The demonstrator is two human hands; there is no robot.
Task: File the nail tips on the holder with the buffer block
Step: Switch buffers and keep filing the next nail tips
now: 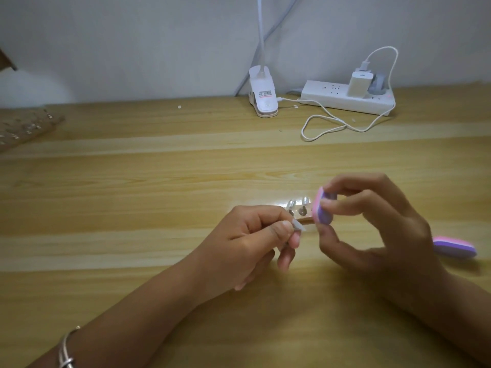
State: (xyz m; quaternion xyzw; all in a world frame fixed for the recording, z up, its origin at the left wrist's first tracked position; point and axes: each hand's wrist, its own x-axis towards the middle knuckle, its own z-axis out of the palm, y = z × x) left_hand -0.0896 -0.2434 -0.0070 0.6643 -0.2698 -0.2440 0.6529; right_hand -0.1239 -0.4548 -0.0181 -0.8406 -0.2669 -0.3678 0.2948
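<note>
On a wood-grain desk [159, 181] by a white wall [132, 35], left hand [247, 240] pinches a nail tip [298, 225], right hand [372, 229] the buffer block [322, 207]; label [265, 94] on clip lamp [263, 102] unreadable.

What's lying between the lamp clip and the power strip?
A white cable, running from the lamp clip toward the power strip; head view.
</note>
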